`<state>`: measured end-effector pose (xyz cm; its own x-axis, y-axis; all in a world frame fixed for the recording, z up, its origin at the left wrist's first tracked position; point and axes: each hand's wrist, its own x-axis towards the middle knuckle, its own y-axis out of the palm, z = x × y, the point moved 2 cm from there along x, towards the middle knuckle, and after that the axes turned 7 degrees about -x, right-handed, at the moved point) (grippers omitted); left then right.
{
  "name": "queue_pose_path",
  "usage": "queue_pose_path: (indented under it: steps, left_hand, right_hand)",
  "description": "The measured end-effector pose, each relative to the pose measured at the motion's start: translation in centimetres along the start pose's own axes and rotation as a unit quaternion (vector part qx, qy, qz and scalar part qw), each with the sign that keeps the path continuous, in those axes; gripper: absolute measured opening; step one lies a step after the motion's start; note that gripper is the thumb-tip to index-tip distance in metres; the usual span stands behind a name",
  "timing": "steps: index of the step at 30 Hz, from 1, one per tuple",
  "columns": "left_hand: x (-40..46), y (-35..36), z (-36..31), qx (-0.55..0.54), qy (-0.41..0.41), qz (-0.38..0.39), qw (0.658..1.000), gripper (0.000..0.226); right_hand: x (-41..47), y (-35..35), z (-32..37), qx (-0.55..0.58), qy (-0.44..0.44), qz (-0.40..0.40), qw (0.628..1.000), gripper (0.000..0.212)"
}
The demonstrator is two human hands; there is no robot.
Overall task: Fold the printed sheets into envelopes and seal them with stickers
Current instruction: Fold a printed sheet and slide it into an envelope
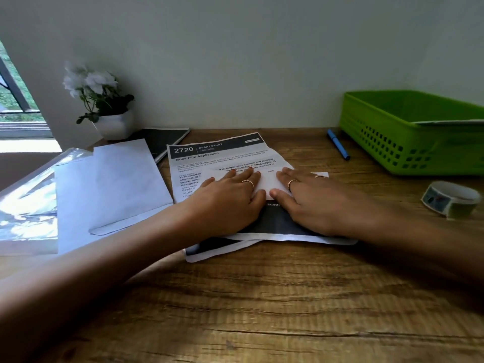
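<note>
Left hand (225, 203) and right hand (311, 203) lie palm-down, side by side, fingers straight and slightly spread, pressing the folded flap of the printed sheet (222, 155) against the wooden desk (262, 310).

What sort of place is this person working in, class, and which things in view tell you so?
Probably a home study desk: a wooden desk against a plain wall, with a notebook, a blue pen, a green paper tray and a potted plant beside a window.

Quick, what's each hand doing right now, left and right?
Left hand: open, fingers flat, pressing the folded flap of the printed sheet.
Right hand: open, pressing the same flap.
</note>
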<state>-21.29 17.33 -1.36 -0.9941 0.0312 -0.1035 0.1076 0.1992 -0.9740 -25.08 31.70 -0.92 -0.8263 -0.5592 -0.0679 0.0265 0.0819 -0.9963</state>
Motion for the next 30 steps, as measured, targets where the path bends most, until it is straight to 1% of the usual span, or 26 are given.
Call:
queue_pose_path:
  steps: [4,10,12,14,17,20,23,27,30]
  left_hand:
    - [-0.1,-0.7,-0.1,0.028,-0.034,0.006,0.999,0.066]
    - [-0.7,-0.9,0.0,0.063,-0.105,0.004,0.993,0.077]
    - [-0.9,-1.0,-0.1,0.071,-0.106,-0.005,0.992,0.078]
    - [-0.9,-1.2,-0.2,0.06,-0.087,-0.031,0.994,0.075]
    - [-0.8,-1.2,-0.3,0.036,-0.028,-0.062,0.997,0.066]
    - [-0.2,-0.4,-0.6,0.003,0.012,-0.053,0.999,0.059]
    - [0.3,0.3,-0.8,-0.023,0.006,-0.026,0.999,0.057]
    - [0.4,0.2,-0.8,-0.029,-0.003,-0.009,1.0,0.058]
    - [0.5,0.1,-0.8,-0.03,-0.001,-0.006,1.0,0.057]
  right_hand:
    - [-0.8,-0.3,-0.8,-0.01,0.049,0.0,0.999,0.065]
    - [-2.0,-0.7,-1.6,-0.022,0.093,0.004,0.995,0.068]
    - [-2.3,-0.8,-2.0,-0.048,0.111,0.007,0.993,0.072]
    - [-2.3,-1.1,-2.5,-0.068,0.115,0.006,0.991,0.074]
    - [-1.6,-0.9,-2.4,-0.067,0.072,-0.006,0.995,0.071]
    - [-0.6,-0.2,-1.7,-0.029,0.005,0.015,0.999,0.062]
    - [0.2,0.0,-1.3,0.017,-0.023,0.039,0.999,0.057]
    - [0.9,-0.1,-0.6,0.029,-0.058,0.058,0.996,0.056]
    - [1.2,0.2,-0.3,0.037,-0.084,0.053,0.994,0.055]
